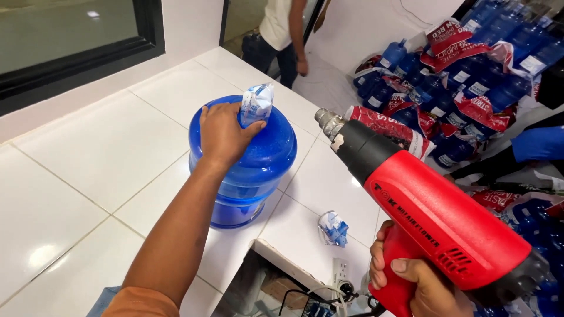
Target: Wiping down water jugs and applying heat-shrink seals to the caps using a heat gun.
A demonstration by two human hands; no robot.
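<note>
The blue water jug (pixel 247 170) stood upright on the white tiled counter (pixel 88 152), its plastic-sleeved cap (pixel 257 104) under your left hand (pixel 223 132), fingers curled around the neck. Your right hand (pixel 420 282) clenched the red heat gun (pixel 435 211), nozzle pointing toward the cap, apart from it.

Left hand (pixel 222 134) grips blue water jug (pixel 249 170) neck — right hand (pixel 418 283) holds red heat gun (pixel 435 214).

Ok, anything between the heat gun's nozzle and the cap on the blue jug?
Nothing: in the head view the gap between nozzle and cap is bare, with only white tiled counter behind it.
</note>
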